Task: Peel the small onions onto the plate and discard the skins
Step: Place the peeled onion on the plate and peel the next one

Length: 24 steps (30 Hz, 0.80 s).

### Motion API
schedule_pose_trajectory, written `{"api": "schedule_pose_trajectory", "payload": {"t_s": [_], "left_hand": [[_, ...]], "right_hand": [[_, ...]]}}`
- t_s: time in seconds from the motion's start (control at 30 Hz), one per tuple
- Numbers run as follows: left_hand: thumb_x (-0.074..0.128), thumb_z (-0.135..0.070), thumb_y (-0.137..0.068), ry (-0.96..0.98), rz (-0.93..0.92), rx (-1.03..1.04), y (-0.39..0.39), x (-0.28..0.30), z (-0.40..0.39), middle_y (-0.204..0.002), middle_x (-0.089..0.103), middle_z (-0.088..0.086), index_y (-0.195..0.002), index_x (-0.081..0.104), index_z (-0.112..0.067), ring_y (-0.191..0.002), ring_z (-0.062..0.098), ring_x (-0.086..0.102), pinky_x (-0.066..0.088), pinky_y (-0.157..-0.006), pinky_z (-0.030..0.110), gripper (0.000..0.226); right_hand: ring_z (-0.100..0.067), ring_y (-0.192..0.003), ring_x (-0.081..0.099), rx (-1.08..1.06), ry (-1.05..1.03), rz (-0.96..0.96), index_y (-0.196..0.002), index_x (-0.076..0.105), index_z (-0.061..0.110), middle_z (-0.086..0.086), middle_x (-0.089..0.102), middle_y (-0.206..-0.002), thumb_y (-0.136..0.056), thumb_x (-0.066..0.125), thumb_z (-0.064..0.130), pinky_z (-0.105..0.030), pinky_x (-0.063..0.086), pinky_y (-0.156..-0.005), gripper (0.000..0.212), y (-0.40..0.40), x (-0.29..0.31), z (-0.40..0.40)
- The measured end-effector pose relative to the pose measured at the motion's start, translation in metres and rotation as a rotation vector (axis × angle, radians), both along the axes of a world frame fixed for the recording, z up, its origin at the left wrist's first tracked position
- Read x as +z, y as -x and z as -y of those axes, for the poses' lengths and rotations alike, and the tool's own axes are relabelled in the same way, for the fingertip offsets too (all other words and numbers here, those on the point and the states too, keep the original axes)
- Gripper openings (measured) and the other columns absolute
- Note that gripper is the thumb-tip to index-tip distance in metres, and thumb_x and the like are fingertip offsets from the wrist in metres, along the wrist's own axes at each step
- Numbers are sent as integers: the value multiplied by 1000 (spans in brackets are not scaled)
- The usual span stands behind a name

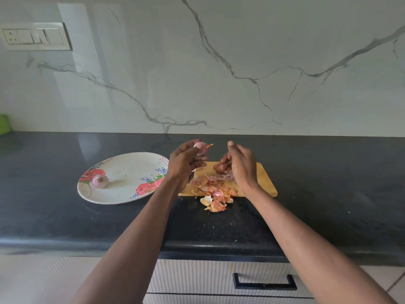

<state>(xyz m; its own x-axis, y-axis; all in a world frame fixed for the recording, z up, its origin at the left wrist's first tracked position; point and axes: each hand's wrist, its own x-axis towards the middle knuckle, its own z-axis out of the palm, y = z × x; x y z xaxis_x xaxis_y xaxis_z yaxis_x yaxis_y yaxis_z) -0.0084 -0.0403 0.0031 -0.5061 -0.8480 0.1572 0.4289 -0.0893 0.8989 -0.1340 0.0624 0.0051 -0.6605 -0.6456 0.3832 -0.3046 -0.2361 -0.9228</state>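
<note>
Onions were the business here, but the widest thing was the dark countertop (65, 216) stretching beneath both forearms. To the left of the left hand (183, 164) sat the floral plate (122, 196), carrying one peeled onion (100, 181) near its left rim. Under and just behind the right hand (242, 166) lay the wooden cutting board (266, 183), with a heap of papery skins (213, 189) between the wrists, some spilled off the board's near edge onto the counter. An unpeeled onion (220, 167) rested on the board, partly hidden by the right hand. Raised above the board's far left corner, the left hand's fingers curled round a half-peeled onion (202, 148), a dry scrap still at its tip. The right hand hung loose, fingers relaxed, holding nothing that could be seen. Judging by looks, the bulb would be light, firm and slick once bare; it seemed best pinched across its middle while the brittle skin was taken at the tip.
</note>
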Motion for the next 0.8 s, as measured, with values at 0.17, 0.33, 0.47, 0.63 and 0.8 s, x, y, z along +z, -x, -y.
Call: {"api": "schedule_pose_trajectory", "payload": {"t_s": [0.17,0.33,0.47,0.63,0.8], "left_hand": [[81,0,-74,51,51,91,-13,-4,-4,-93,71,13,-120,63,-10,-73,26,70,59,-76,35,50],[81,-1,-79,336,224,305,-51,-4,-12,-96,70,2,-107,65,-11,-76,-2,68,56,-70,19,33],[80,-12,-82,446,340,492,-102,0,-1,-99,73,-7,-103,64,-21,-87,6,70,52,-72,19,29],[84,-24,-80,527,529,700,-175,11,27,-98,71,-7,-110,68,-20,-88,6,65,47,-75,14,34],[82,-21,-79,478,753,702,-225,13,64,-104,72,-4,-111,74,-20,-100,16,67,53,-91,31,32]], "right_hand": [[-12,-74,56,-121,-105,-325,-89,56,12,1,60,-83,-96,63,15,-10,42,-58,11,-12,-4,3],[-12,-81,61,-67,-52,-379,-97,62,14,3,65,-89,-95,64,14,-19,47,-68,3,-38,2,11],[-22,-84,67,18,-42,-264,-92,63,16,1,67,-87,-93,65,13,-32,55,-72,3,-80,2,32],[-21,-77,63,70,-131,-417,-83,63,11,1,65,-79,-90,56,2,-30,50,-64,14,-131,1,64],[-26,-76,61,90,-215,-559,-84,62,11,-5,68,-82,-90,51,4,-32,42,-59,14,-169,-4,95]]}}
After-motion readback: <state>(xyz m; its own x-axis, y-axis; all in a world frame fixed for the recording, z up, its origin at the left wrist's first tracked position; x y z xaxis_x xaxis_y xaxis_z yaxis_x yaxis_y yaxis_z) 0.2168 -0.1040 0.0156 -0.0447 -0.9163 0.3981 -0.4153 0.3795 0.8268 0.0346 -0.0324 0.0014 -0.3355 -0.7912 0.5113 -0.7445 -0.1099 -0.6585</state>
